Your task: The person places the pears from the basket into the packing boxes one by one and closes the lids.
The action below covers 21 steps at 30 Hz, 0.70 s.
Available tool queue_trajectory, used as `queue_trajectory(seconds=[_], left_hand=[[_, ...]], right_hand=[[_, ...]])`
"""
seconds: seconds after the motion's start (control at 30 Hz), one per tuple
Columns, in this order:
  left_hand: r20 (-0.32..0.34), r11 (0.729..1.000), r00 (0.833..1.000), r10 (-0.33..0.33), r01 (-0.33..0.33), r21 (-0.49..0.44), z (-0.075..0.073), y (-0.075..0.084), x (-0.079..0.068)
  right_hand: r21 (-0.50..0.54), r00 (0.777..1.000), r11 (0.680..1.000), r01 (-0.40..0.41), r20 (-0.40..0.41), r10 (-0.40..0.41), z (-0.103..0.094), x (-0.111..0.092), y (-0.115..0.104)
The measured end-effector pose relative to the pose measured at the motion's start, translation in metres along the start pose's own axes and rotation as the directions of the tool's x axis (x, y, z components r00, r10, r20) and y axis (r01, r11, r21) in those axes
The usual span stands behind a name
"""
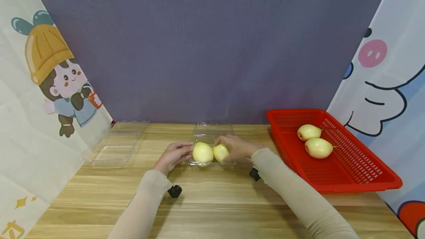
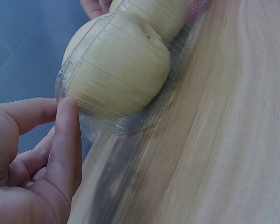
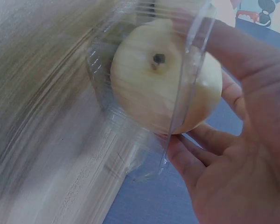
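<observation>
A clear plastic clamshell box stands on the table with its lid raised at the back. Inside its left half sits a pale yellow pear, its side pressed near the clear wall in the left wrist view. My left hand pinches the box's left rim between thumb and fingertips. On the other side, my right hand grips a second pear in the box's right half, fingers curled round it from above and behind. That pear's dark blossom end shows through the plastic in the right wrist view.
To the right is a red perforated basket where two pears lie. Another clear plastic box rests open at the table's left. A dark grey cloth wall rises behind the wooden table, with printed curtains at both sides.
</observation>
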State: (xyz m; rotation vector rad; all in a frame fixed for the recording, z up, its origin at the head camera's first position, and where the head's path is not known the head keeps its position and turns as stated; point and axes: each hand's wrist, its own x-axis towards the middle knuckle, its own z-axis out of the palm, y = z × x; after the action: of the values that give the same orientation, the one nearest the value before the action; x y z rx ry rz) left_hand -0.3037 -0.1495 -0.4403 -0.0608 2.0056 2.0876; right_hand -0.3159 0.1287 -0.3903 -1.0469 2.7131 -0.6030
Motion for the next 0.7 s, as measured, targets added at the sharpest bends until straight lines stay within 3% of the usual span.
queue_trajectory(seconds=[0.27, 0.5, 0.7], left_hand=[[-0.001, 1.0, 1.0, -0.005, 0.005, 0.005, -0.001, -0.002, 0.003], [-0.001, 1.0, 1.0, -0.001, 0.001, -0.005, 0.0, -0.002, 0.003], [-0.01, 1.0, 1.0, -0.009, 0.009, -0.005, 0.0, -0.002, 0.004]], right_hand=[[0.044, 0.999, 0.999, -0.032, 0.001, 0.032, 0.001, 0.0, 0.005], [0.047, 0.993, 0.995, 0.085, -0.091, -0.08, 0.0, 0.002, 0.012], [0.115, 0.988, 0.99, 0.087, -0.136, -0.071, -0.004, 0.002, 0.016]])
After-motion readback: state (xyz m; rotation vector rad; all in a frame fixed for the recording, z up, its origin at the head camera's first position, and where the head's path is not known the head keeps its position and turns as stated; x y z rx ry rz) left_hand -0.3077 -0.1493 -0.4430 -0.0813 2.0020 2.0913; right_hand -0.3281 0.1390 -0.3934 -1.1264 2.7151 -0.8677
